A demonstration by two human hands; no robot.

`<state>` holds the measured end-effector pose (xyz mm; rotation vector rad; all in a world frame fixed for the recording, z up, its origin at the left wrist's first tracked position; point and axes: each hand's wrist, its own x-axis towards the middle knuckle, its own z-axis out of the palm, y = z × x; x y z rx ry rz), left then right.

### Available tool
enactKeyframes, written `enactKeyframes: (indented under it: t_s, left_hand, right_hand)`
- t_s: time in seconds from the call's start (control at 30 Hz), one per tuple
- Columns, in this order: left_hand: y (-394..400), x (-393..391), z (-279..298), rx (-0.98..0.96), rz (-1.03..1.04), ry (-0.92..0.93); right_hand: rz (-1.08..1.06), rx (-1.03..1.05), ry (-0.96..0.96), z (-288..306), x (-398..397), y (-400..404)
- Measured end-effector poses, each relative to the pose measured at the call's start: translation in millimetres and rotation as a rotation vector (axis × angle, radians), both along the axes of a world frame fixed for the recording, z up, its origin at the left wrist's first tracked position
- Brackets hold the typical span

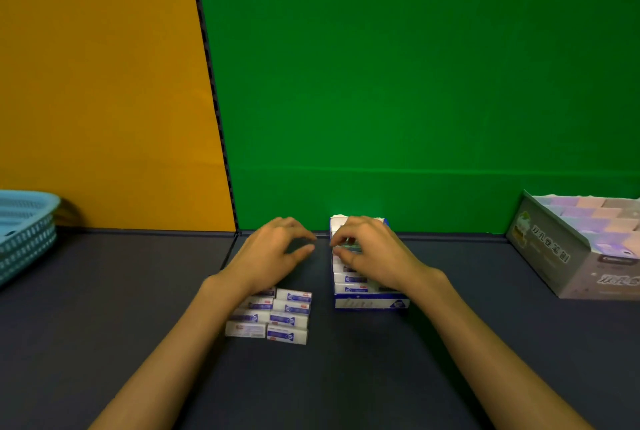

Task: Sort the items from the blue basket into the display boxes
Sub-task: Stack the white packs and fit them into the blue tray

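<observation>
A small blue-and-white display box [370,302] stands in the middle of the dark table, filled with rows of white erasers. My right hand [372,249] is over its far half, fingers pinched on one small eraser [349,245] in the box. My left hand [273,253] hovers just left of the box, fingers spread and holding nothing. Under my left wrist lies a pile of several white-and-blue erasers [273,317] on the table. The blue basket [24,232] sits at the far left edge, cut off by the frame; its contents are hidden.
A larger grey display box [554,256] holding pastel-coloured items stands at the right edge. An orange panel and a green panel form the wall behind the table.
</observation>
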<state>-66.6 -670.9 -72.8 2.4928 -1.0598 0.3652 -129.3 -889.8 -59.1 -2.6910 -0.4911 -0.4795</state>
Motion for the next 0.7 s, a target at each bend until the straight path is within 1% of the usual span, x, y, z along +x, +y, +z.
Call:
enactKeyframes:
  t_s: [0.1, 0.2, 0.3, 0.4, 0.53, 0.6, 0.7]
  left_hand:
    - [35.1, -0.7, -0.2, 0.027, 0.009, 0.087]
    - [62.7, -3.8, -2.5, 0.025, 0.020, 0.217]
    - [79.6, -6.9, -5.8, -0.039, 0.022, 0.376]
    - [87.1, -7.1, -7.8, -0.039, 0.008, 0.474]
    - [88.8, -1.8, -13.8, -0.079, -0.011, 0.474]
    - [87.2, 1.3, -17.5, -0.078, -0.028, 0.429]
    - [85.5, 5.4, -21.7, -0.027, -0.046, 0.324]
  right_hand:
    - [0.067, -0.018, 0.028, -3.7, 4.6, 22.1]
    - [0.126, -0.015, 0.141, -5.5, 3.4, 39.8]
    - [0.140, -0.043, 0.247, -8.5, 2.3, 51.3]
    - [0.121, -0.077, 0.281, -10.8, 3.4, 56.9]
    - [0.083, -0.065, 0.259, -10.2, 5.1, 61.7]
    - [0.074, -0.072, 0.235, -11.6, 4.6, 64.0]
    - [0.066, -0.090, 0.214, -13.8, 3.4, 65.4]
